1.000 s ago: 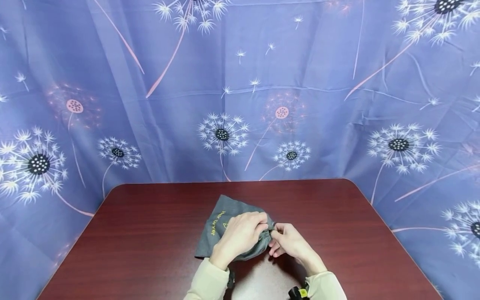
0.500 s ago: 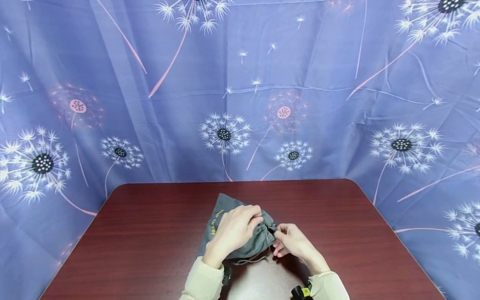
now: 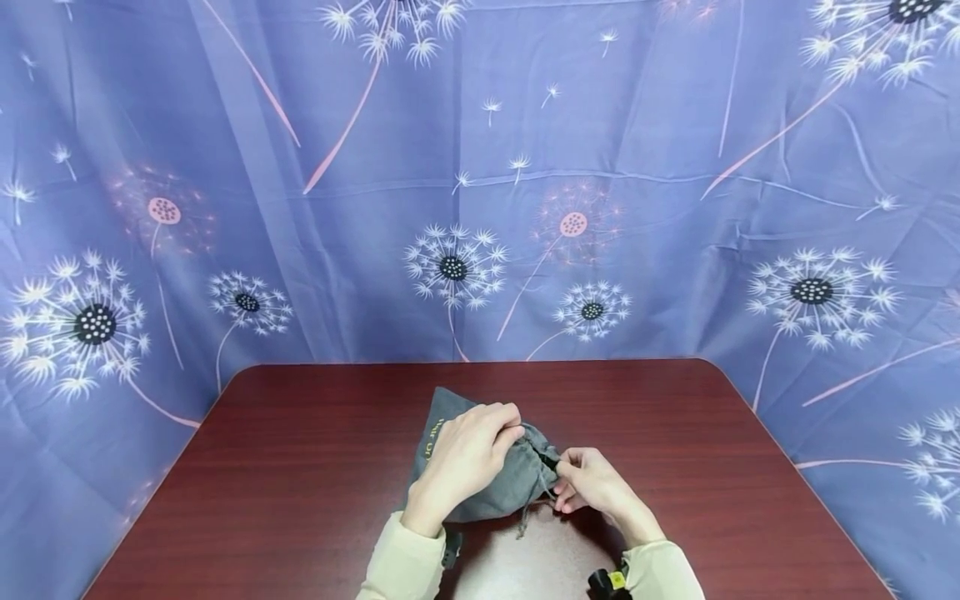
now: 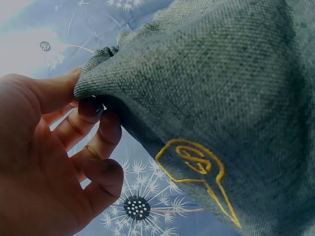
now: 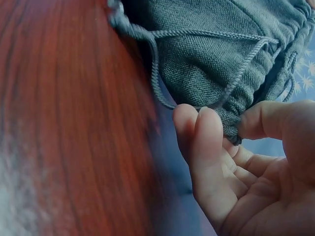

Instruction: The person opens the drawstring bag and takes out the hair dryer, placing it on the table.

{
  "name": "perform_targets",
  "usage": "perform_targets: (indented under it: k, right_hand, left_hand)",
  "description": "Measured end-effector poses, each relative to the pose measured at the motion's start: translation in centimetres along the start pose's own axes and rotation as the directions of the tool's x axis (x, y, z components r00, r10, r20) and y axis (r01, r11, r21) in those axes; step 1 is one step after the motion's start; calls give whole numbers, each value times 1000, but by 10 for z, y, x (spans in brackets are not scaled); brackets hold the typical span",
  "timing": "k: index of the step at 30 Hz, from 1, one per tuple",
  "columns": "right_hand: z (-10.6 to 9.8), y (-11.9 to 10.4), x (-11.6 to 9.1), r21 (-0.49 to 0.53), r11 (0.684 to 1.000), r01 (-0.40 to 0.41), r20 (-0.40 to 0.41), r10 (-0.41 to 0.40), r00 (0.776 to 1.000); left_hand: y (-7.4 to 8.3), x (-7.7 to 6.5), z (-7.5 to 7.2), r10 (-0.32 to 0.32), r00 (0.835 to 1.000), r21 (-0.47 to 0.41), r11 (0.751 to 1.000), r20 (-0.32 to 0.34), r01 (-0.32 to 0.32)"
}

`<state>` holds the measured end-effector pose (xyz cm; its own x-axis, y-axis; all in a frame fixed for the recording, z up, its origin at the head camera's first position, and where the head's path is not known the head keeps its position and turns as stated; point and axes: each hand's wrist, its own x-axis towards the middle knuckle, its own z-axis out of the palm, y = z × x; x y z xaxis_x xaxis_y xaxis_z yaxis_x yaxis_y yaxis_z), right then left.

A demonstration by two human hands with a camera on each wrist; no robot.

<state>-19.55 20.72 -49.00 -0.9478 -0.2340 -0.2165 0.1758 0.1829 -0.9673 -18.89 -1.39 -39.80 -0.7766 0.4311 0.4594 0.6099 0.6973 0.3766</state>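
A dark grey cloth drawstring pouch is held just over the table, its gathered mouth turned to the right. Yellow lettering and a yellow stitched hair dryer outline mark its side. My left hand pinches the far edge of the mouth between thumb and forefinger, the other fingers loosely bent. At the mouth's right edge my right hand pinches the cloth rim. A looped, knotted cord hangs from the pouch beside the right fingertips. The mouth is partly parted; what lies inside is hidden.
The reddish-brown wooden table has rounded far corners. Behind and around it hangs a blue curtain printed with dandelions. Both sleeves are cream, and a dark wrist camera shows at the right wrist.
My left hand has shifted slightly left and my right hand slightly right. The pouch mouth has spread wider between them, and the cord has come into sight, dangling below it.
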Motion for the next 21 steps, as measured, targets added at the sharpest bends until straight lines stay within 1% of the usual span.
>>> perform_targets:
  k: [8,11,17,21]
  right_hand:
    - [-3,2,-1,11,1000,-8,8,7,1000]
    - [-4,5,0,7,1000,-7,10,7,1000]
    - [-4,7,2,-22,1000,2,1,-2,1000]
    - [-5,6,1,-45,999,-2,-17,1,1000]
  left_hand:
    - [3,0,-1,7,999,15,1000,-31,-6]
    - [5,0,-1,0,999,16,1000,-45,1]
    - [4,-1,-5,-28,995,-22,999,-91,26]
    - [4,0,-5,-43,993,-56,998,-114,37]
